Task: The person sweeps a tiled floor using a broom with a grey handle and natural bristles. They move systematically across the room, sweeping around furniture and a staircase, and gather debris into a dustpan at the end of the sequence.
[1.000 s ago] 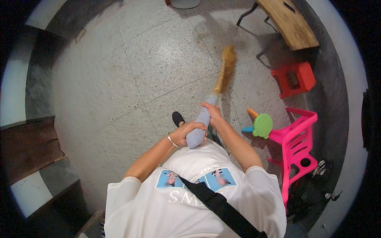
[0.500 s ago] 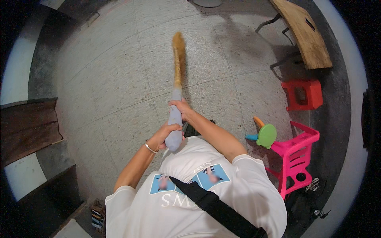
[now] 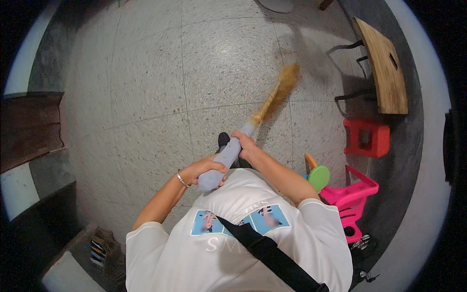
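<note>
Both my hands hold a broom with a thick pale grey handle (image 3: pixel 226 157) and a long yellow-brown brush end (image 3: pixel 275 97). My left hand (image 3: pixel 208 168), with a bracelet on its wrist, is closed round the handle near its butt end, close to my shirt. Farther up, just below the yellow part, my right hand (image 3: pixel 244 144) grips the same handle. The broom slants away to the far right, its tip over the speckled tile floor (image 3: pixel 146 73). Motion blurs the tip, and I cannot tell whether it touches the tiles. A black shoe (image 3: pixel 224 139) shows beside the handle.
Along the right wall stand a wooden-topped table (image 3: pixel 382 63) with dark metal legs, a red plastic stool (image 3: pixel 377 138) and a pink plastic toy chair or cart (image 3: pixel 357 194) beside a round green piece (image 3: pixel 318 178). A brown cloth (image 3: pixel 31 129) hangs at the left.
The broom's brush end has swung from straight ahead to the right and somewhat nearer. My right hand has shifted right and slightly nearer with it; both hands keep their hold. The view has shifted a little.
</note>
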`<move>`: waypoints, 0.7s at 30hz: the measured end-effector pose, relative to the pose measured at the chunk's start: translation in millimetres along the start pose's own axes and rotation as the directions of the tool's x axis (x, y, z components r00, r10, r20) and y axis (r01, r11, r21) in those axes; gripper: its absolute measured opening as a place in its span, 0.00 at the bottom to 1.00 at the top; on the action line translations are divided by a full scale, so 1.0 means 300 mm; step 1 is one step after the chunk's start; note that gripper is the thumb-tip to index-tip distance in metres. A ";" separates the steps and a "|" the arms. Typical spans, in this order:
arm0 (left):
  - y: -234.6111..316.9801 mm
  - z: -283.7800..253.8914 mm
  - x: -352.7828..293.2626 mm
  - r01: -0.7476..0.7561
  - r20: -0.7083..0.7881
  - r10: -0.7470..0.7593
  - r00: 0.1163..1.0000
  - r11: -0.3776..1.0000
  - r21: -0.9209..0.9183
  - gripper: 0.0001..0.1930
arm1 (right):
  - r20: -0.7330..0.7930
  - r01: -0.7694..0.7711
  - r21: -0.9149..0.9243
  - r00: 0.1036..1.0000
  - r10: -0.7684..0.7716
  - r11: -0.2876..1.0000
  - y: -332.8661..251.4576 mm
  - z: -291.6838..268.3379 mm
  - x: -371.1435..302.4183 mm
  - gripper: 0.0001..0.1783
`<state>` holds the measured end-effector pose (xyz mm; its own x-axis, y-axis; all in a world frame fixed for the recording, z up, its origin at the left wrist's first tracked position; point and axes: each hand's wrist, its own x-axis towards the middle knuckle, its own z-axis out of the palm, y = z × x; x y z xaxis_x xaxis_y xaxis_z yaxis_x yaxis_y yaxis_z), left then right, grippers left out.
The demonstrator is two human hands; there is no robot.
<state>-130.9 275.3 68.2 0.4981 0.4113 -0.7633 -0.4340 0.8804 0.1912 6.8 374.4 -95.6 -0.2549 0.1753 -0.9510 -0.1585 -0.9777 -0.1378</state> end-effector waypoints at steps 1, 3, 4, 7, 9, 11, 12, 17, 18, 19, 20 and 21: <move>-0.009 -0.026 0.001 0.013 0.005 -0.013 1.000 1.000 -0.006 0.30 | -0.012 -0.033 -0.005 0.999 0.033 0.999 0.029 0.003 0.017 0.16; -0.025 -0.071 -0.031 0.015 0.001 -0.015 1.000 0.999 -0.046 0.30 | 0.020 -0.119 0.002 0.993 0.119 0.993 0.078 0.041 0.025 0.20; -0.030 -0.090 -0.055 0.018 -0.003 -0.018 1.000 0.998 -0.055 0.31 | 0.028 -0.157 -0.028 0.987 0.158 0.987 0.107 0.072 0.053 0.24; -0.042 -0.103 -0.162 -0.067 -0.105 0.060 0.993 0.996 -0.061 0.31 | 0.034 -0.122 -0.136 0.991 0.128 0.983 0.174 0.218 0.055 0.24; -0.040 -0.114 -0.196 -0.133 -0.183 0.125 0.975 0.990 -0.036 0.31 | 0.100 -0.097 -0.208 0.988 0.120 0.973 0.181 0.325 0.054 0.22; -0.016 -0.093 -0.200 -0.190 -0.251 0.183 0.950 0.982 -0.003 0.32 | 0.211 -0.038 -0.249 0.973 0.093 0.968 0.169 0.385 0.099 0.20; 0.003 -0.069 -0.189 -0.216 -0.282 0.211 0.936 0.976 0.014 0.33 | 0.264 -0.008 -0.266 0.961 0.081 0.964 0.149 0.401 0.120 0.19; 0.128 0.021 -0.123 -0.258 -0.300 0.274 0.914 0.962 0.093 0.36 | 0.362 0.195 -0.192 0.925 -0.115 0.962 -0.063 0.438 0.056 0.20; 0.160 0.034 -0.102 -0.252 -0.288 0.270 0.919 0.963 0.098 0.35 | 0.353 0.208 -0.184 0.926 -0.133 0.961 -0.115 0.423 0.052 0.20; 0.195 0.049 -0.077 -0.245 -0.275 0.265 0.924 0.964 0.104 0.35 | 0.343 0.222 -0.175 0.927 -0.152 0.959 -0.166 0.400 0.051 0.20; 0.233 0.064 -0.045 -0.221 -0.248 0.247 0.937 0.967 0.127 0.35 | 0.280 0.212 -0.167 0.947 -0.159 0.963 -0.218 0.368 0.052 0.18; 0.279 0.080 -0.002 -0.202 -0.217 0.231 0.948 0.968 0.149 0.35 | 0.215 0.206 -0.163 0.962 -0.169 0.965 -0.283 0.328 0.052 0.17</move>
<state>-149.5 354.4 99.5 0.2093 0.5424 -0.8136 -0.4087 0.8044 0.4311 -77.7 471.6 -71.6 -0.4234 0.3590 -0.8318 -0.0502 -0.9260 -0.3741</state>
